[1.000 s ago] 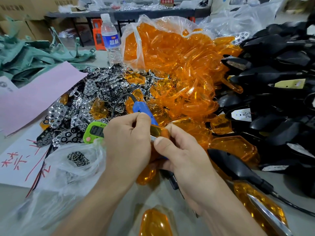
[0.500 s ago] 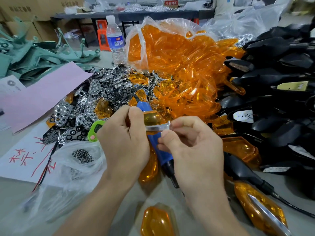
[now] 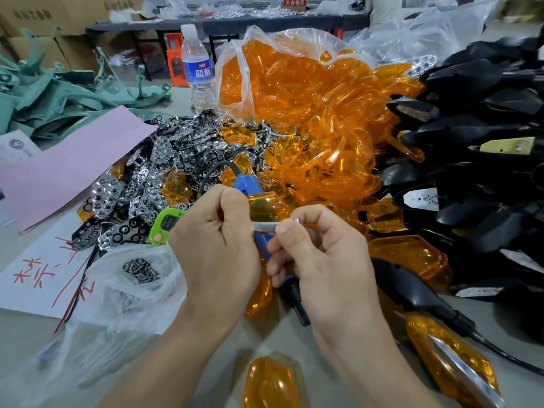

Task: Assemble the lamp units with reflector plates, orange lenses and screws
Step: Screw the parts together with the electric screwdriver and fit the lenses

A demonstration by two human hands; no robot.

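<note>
Risen, spread: left hand [image 3: 217, 248] grips orange lens [image 3: 266, 206]; right hand [image 3: 321, 254] pinches silver trim [image 3: 265, 227].

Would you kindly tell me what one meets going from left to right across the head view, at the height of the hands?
White paper with red writing → reflector plates → green device → left hand → held orange lens → right hand → loose orange lens → black housings.

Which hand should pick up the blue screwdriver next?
Right, probably. The left hand grips the orange lens unit, steadying it; the right hand only pinches its silver edge, and the blue screwdriver lies beneath both hands, its lower end nearer the right.
</note>
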